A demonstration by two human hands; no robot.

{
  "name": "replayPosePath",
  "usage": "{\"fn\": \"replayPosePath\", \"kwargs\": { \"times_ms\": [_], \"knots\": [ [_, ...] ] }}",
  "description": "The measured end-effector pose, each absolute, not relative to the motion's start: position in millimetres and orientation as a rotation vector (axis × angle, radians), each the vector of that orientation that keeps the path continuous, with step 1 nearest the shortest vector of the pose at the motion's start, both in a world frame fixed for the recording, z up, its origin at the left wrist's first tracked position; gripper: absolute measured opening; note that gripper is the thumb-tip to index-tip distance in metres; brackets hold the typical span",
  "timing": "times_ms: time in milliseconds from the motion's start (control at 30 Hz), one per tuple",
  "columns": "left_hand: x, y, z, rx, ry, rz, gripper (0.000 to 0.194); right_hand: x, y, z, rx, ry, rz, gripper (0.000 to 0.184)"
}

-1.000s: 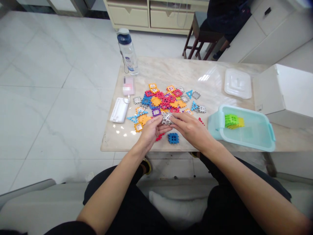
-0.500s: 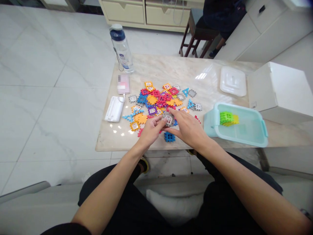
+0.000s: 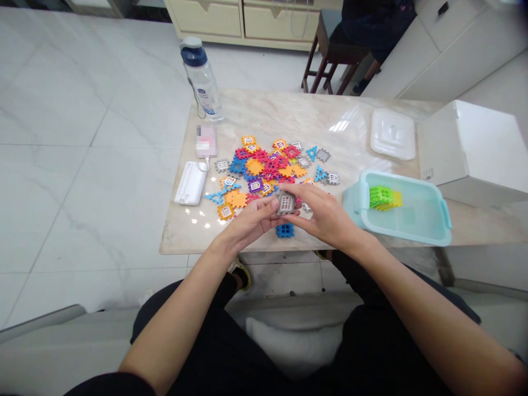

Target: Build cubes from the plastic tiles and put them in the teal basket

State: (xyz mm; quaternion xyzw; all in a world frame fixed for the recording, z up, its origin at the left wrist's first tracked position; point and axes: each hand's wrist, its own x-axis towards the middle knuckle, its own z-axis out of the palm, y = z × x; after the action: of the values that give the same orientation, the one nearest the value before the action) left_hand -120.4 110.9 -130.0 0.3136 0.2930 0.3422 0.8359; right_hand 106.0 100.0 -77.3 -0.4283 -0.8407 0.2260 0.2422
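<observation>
Both my hands meet over the near edge of a marble table (image 3: 264,113). My left hand (image 3: 247,220) and my right hand (image 3: 324,214) are closed on a small stack of grey window tiles (image 3: 285,203), held between their fingertips just above the table. A blue square tile (image 3: 285,230) lies right under them. Beyond my fingers spreads a heap of several coloured plastic interlocking tiles (image 3: 268,165) in orange, red, blue, purple and grey.
A pale blue tub (image 3: 429,220) with green and yellow tiles (image 3: 383,198) stands at the right, its white lid (image 3: 392,133) behind and a white box (image 3: 474,151) beside it. A water bottle (image 3: 201,80) and a white power bank (image 3: 190,183) sit at the left. Someone sits on a stool (image 3: 330,63) beyond.
My hands have drawn slightly towards me with the grey tiles lifted clear of the heap. The camera has shifted a little, so the table sits further left in view.
</observation>
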Motion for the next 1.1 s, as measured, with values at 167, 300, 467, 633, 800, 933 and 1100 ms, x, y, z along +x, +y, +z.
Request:
{"fn": "replayPosePath", "kwargs": {
  "times_ms": [167,300,467,633,800,933,1100],
  "knots": [
    [-121,111,-135,0.688,0.596,0.723,0.055,107,100,-79,-1.12,-2.312,0.641,0.058],
    [-122,111,-134,0.674,0.568,0.745,0.057,105,101,-75,-1.087,-2.266,0.686,0.055],
    [-123,111,-134,0.672,0.57,0.735,0.059,102,101,-70,-1.099,-2.277,0.71,0.056],
    [-122,108,-135,0.674,0.562,0.707,0.063,98,97,-73,-1.108,-2.295,0.649,0.051],
    [-118,109,-129,0.837,0.759,0.842,0.062,99,100,-80,-1.175,-2.311,0.444,0.048],
    [-111,107,-128,1.061,1.043,0.981,0.051,96,103,-87,-1.174,-2.406,0.23,0.049],
    [-117,111,-130,1.11,1.157,1.014,0.035,81,105,-86,-1.155,-2.447,0.144,0.056]
  ]
}}
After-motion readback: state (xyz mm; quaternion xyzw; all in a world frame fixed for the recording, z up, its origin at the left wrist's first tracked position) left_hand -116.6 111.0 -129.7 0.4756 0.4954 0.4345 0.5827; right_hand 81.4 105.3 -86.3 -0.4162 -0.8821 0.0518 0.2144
